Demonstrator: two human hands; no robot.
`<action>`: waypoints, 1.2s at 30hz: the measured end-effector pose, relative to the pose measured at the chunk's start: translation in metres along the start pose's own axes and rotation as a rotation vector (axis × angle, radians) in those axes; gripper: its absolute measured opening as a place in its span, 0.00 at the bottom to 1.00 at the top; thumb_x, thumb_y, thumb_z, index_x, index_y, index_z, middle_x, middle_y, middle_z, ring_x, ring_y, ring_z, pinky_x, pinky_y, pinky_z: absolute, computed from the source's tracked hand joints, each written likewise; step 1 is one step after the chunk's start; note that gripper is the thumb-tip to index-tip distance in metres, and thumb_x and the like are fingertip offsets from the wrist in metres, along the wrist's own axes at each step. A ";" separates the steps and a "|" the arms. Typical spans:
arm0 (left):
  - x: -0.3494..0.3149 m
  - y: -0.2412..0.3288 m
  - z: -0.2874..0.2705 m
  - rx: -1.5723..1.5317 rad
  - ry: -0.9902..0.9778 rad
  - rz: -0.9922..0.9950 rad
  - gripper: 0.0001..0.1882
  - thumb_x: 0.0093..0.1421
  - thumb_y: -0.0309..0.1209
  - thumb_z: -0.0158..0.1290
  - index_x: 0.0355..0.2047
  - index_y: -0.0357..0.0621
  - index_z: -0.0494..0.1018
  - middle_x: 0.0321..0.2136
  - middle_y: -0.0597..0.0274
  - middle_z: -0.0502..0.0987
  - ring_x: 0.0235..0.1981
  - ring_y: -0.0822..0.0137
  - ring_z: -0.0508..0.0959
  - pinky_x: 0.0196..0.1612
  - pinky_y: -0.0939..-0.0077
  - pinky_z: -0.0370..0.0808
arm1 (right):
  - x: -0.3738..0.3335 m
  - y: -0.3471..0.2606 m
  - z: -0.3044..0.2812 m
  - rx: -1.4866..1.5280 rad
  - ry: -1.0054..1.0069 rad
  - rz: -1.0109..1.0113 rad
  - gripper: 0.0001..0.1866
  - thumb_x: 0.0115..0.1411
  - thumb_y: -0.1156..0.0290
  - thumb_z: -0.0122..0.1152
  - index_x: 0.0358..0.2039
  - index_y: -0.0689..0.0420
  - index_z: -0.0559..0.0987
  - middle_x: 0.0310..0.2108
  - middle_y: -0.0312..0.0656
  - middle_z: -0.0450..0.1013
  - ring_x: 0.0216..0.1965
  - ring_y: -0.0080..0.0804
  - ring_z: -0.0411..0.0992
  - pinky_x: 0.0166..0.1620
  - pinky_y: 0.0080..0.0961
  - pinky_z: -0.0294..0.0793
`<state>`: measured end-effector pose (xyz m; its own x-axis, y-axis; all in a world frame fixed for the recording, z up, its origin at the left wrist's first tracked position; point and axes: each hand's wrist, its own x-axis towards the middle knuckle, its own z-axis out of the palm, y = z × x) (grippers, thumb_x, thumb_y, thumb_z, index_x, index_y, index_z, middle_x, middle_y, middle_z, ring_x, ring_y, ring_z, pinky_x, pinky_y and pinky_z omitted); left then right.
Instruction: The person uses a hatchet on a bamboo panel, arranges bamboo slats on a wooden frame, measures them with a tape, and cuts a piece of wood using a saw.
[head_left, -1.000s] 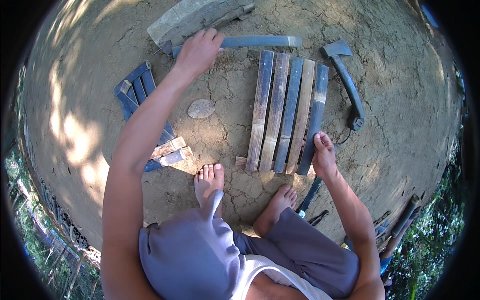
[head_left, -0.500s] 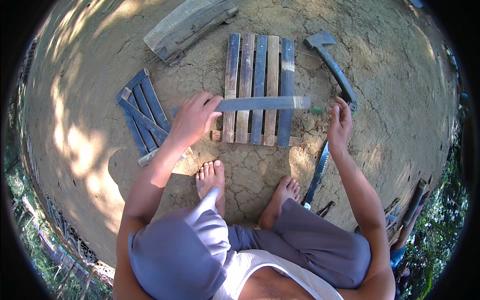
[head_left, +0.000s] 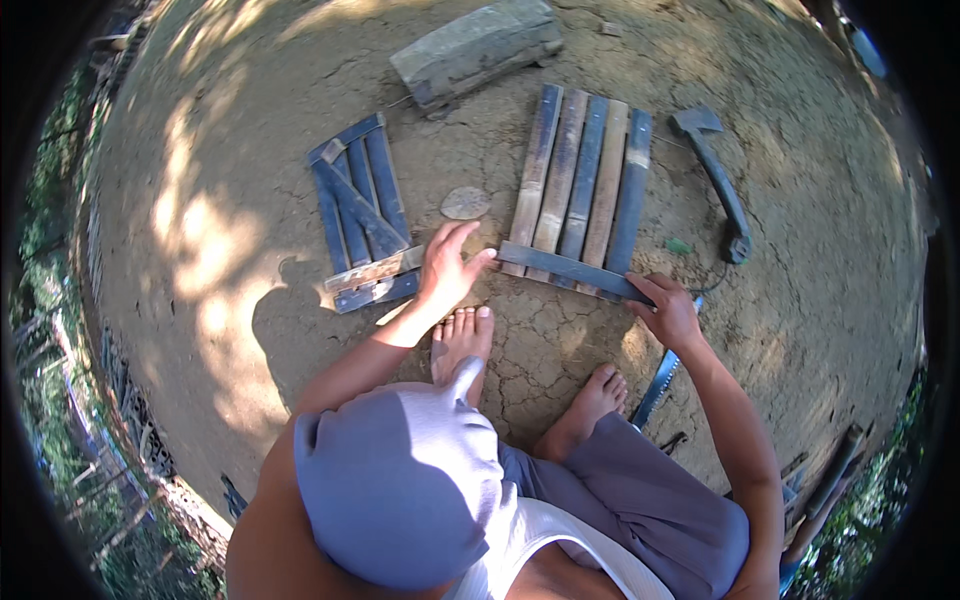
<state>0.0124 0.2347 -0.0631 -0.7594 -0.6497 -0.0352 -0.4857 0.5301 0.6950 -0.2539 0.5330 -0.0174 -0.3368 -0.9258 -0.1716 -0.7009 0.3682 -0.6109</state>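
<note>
A dark, flat wooden slat (head_left: 570,268) lies crosswise over the near end of a panel of several upright slats (head_left: 581,180). My right hand (head_left: 668,312) pinches the right end of this slat between thumb and fingers. Beside its left end is my left hand (head_left: 450,268), fingers apart, the thumb very close to the slat tip; whether it touches I cannot tell. Left of that hand lies a smaller slatted panel (head_left: 362,205), with a diagonal strip and a pale crosspiece near its lower end.
A squared block of weathered wood (head_left: 478,55) rests beyond the panels. To the right lie a hatchet (head_left: 722,185) and, nearer me, a saw blade (head_left: 658,388). A round flat piece (head_left: 466,203) sits between the panels on cracked earth. My bare feet (head_left: 463,345) are close by.
The slat has come down toward me onto the panel's near end. My left hand has let go of it, and my right hand has moved in and taken its right end. The view has shifted.
</note>
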 end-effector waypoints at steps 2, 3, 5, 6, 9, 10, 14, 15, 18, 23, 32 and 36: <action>-0.011 0.000 0.005 -0.135 -0.142 -0.244 0.29 0.57 0.43 0.69 0.54 0.38 0.77 0.46 0.51 0.80 0.42 0.58 0.83 0.46 0.64 0.80 | -0.009 0.007 0.002 0.027 0.021 -0.001 0.26 0.52 0.69 0.75 0.54 0.54 0.82 0.39 0.46 0.78 0.39 0.50 0.78 0.44 0.40 0.78; -0.018 -0.004 0.020 -0.252 -0.129 -0.324 0.31 0.57 0.45 0.69 0.55 0.39 0.77 0.44 0.52 0.82 0.40 0.60 0.83 0.45 0.65 0.80 | -0.010 0.009 0.006 0.015 0.041 -0.011 0.27 0.51 0.70 0.76 0.54 0.55 0.82 0.40 0.47 0.77 0.40 0.49 0.78 0.45 0.40 0.78; -0.034 -0.018 0.040 -0.445 -0.071 -0.480 0.29 0.59 0.44 0.68 0.56 0.39 0.77 0.41 0.54 0.84 0.36 0.67 0.83 0.41 0.70 0.81 | 0.001 -0.002 0.018 0.045 0.023 -0.025 0.27 0.51 0.70 0.77 0.53 0.56 0.83 0.41 0.48 0.76 0.41 0.48 0.77 0.45 0.39 0.77; -0.033 -0.007 0.045 -0.471 -0.040 -0.511 0.25 0.61 0.40 0.68 0.53 0.39 0.78 0.38 0.57 0.84 0.35 0.69 0.83 0.41 0.71 0.80 | -0.002 -0.002 0.017 0.039 0.019 0.001 0.27 0.50 0.71 0.77 0.53 0.56 0.83 0.42 0.48 0.75 0.42 0.48 0.76 0.45 0.39 0.77; -0.034 0.002 0.051 -0.531 -0.066 -0.589 0.15 0.65 0.30 0.64 0.48 0.36 0.77 0.37 0.60 0.83 0.35 0.72 0.82 0.40 0.76 0.80 | -0.002 0.001 0.024 0.019 -0.008 0.025 0.28 0.49 0.72 0.78 0.53 0.57 0.83 0.44 0.48 0.73 0.43 0.46 0.75 0.46 0.37 0.77; -0.037 0.002 0.053 -0.601 -0.054 -0.614 0.16 0.65 0.30 0.63 0.49 0.36 0.76 0.36 0.60 0.83 0.36 0.72 0.82 0.40 0.76 0.81 | 0.000 0.000 0.025 0.021 -0.009 0.023 0.28 0.49 0.72 0.78 0.53 0.56 0.83 0.44 0.48 0.73 0.43 0.46 0.75 0.46 0.37 0.77; -0.039 0.008 0.057 -0.847 -0.040 -0.709 0.16 0.65 0.27 0.63 0.50 0.36 0.75 0.34 0.60 0.83 0.36 0.72 0.83 0.39 0.76 0.81 | 0.001 -0.003 0.021 0.037 -0.015 0.025 0.28 0.49 0.73 0.77 0.53 0.56 0.82 0.44 0.48 0.73 0.44 0.47 0.75 0.47 0.38 0.77; -0.038 0.011 0.056 -0.901 -0.044 -0.735 0.15 0.65 0.27 0.63 0.50 0.37 0.75 0.33 0.61 0.84 0.35 0.72 0.83 0.38 0.75 0.80 | 0.000 -0.005 0.021 0.049 -0.013 0.038 0.28 0.50 0.72 0.77 0.53 0.56 0.82 0.44 0.48 0.74 0.44 0.48 0.75 0.47 0.38 0.77; -0.037 0.002 0.055 -0.985 -0.047 -0.780 0.12 0.66 0.25 0.61 0.49 0.38 0.75 0.34 0.61 0.84 0.36 0.73 0.83 0.38 0.78 0.81 | 0.005 -0.008 0.022 0.065 -0.008 0.039 0.27 0.50 0.72 0.77 0.53 0.56 0.82 0.45 0.50 0.75 0.46 0.50 0.75 0.49 0.40 0.77; -0.034 0.001 0.046 -0.981 -0.076 -0.835 0.12 0.68 0.29 0.60 0.48 0.35 0.77 0.36 0.60 0.83 0.38 0.71 0.85 0.39 0.78 0.82 | 0.005 -0.008 0.016 -0.011 -0.009 0.009 0.26 0.50 0.71 0.76 0.52 0.56 0.82 0.46 0.51 0.77 0.48 0.53 0.76 0.51 0.42 0.77; -0.031 -0.011 0.045 -0.932 -0.145 -0.767 0.14 0.70 0.30 0.56 0.53 0.37 0.78 0.39 0.59 0.84 0.39 0.70 0.84 0.44 0.77 0.82 | -0.005 -0.004 0.007 0.048 -0.036 0.115 0.25 0.52 0.71 0.75 0.52 0.55 0.82 0.46 0.50 0.76 0.48 0.51 0.75 0.51 0.41 0.77; -0.037 -0.007 0.049 -0.835 -0.177 -0.641 0.17 0.66 0.27 0.61 0.54 0.36 0.79 0.41 0.58 0.84 0.40 0.71 0.83 0.46 0.78 0.80 | -0.016 0.003 0.005 0.036 -0.027 0.128 0.25 0.52 0.71 0.75 0.52 0.55 0.82 0.46 0.50 0.76 0.48 0.51 0.75 0.51 0.41 0.77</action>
<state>0.0225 0.2821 -0.1017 -0.5521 -0.5508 -0.6259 -0.4170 -0.4676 0.7794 -0.2475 0.5485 -0.0202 -0.4047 -0.8737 -0.2700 -0.6301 0.4804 -0.6101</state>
